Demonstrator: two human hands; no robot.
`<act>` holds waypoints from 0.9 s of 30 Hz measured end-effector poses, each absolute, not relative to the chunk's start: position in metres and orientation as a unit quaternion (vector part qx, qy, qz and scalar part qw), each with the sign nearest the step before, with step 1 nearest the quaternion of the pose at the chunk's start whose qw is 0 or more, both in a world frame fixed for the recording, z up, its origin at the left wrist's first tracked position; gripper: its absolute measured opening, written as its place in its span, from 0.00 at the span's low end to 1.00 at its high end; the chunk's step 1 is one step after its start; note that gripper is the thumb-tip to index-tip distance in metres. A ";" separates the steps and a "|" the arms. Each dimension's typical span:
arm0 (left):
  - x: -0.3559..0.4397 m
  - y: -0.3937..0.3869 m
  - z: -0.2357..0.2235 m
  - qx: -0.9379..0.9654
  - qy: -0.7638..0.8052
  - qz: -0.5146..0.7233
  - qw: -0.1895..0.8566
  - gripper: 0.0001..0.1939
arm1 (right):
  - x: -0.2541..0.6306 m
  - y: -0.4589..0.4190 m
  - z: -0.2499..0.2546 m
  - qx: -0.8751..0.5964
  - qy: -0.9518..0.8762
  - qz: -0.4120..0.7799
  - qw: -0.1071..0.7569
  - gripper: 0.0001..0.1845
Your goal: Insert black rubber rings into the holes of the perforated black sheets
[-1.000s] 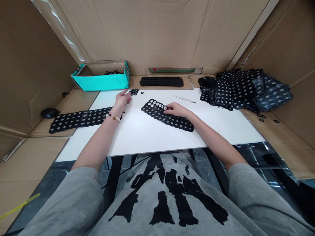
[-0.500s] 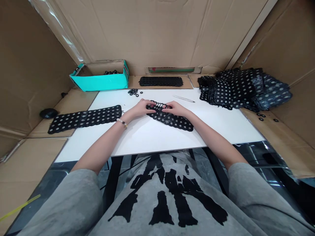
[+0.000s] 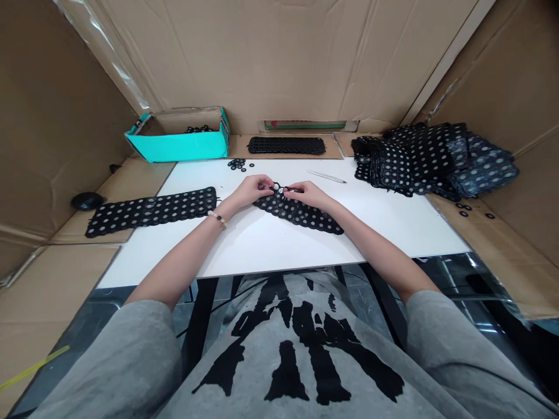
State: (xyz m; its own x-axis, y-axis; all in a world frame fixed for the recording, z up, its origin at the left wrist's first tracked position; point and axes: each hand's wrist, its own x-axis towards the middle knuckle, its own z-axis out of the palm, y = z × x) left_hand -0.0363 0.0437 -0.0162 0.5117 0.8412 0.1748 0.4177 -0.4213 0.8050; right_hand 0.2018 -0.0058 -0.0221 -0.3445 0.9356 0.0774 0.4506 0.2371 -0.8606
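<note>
Fingers (image 3: 265,186) of both hands curled and pinched together on small black ring (image 3: 276,188), just above perforated black sheet (image 3: 297,213). Left to right: perforated black strip (image 3: 151,212) flat on white table (image 3: 279,250), near left wrist; beaded bracelet (image 3: 217,219) round that wrist; left hand (image 3: 247,193) angled inward, heel low; right hand (image 3: 308,194) mirroring, over sheet. Ring partly hidden by fingertips; any join between ring and sheet hard to make out.
</note>
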 end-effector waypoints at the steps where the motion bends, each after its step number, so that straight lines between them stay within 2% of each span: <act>1: -0.035 0.042 -0.014 0.794 0.390 0.297 0.359 0.16 | 0.200 -0.006 -0.023 -0.492 -0.710 0.391 0.318 0.25; 7: -0.030 0.034 -0.003 0.805 0.350 0.339 0.339 0.18 | 0.196 -0.007 -0.020 -0.544 -0.657 0.384 0.354 0.27; 13: -0.030 0.029 0.002 0.823 0.341 0.347 0.291 0.18 | 0.203 -0.007 -0.018 -0.465 -0.696 0.435 0.333 0.26; 22: -0.031 0.027 -0.001 0.852 0.341 0.314 0.242 0.12 | 0.201 -0.002 -0.026 -0.434 -0.725 0.405 0.349 0.20; 27: -0.031 0.028 -0.006 0.867 0.311 0.309 0.238 0.15 | 0.199 0.000 -0.029 -0.416 -0.736 0.401 0.353 0.19</act>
State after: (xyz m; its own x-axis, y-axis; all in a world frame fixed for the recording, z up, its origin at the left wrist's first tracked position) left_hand -0.0312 0.0283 -0.0062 0.6156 0.6857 0.3885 0.3913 -0.6938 0.6046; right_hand 0.1995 -0.0003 -0.0289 -0.4048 0.8954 0.1853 0.3291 0.3317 -0.8841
